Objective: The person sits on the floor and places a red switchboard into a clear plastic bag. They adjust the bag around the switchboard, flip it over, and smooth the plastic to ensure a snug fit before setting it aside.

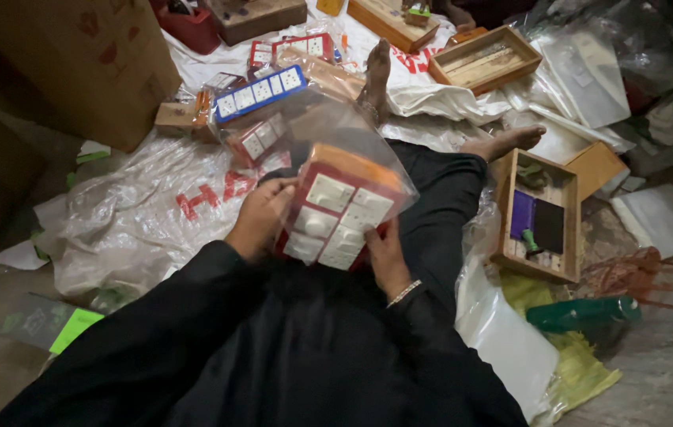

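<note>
A switch board (335, 215) lies in a bag (352, 134) between both hands, wooden tray (510, 237) to its right.

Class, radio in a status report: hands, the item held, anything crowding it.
Left hand and right hand grip red switch board. Clear plastic bag around it. Blue switch board lies beyond, apart.

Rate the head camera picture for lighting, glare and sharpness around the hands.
Head view: dim overall, with the dark sleeves and lap nearly lost in shadow; the switch board held by the left hand and right hand is the brightest, clearest part; its clear plastic bag shows soft sheen that hazes things behind it; edges and far corners look murky and slightly soft.
</note>
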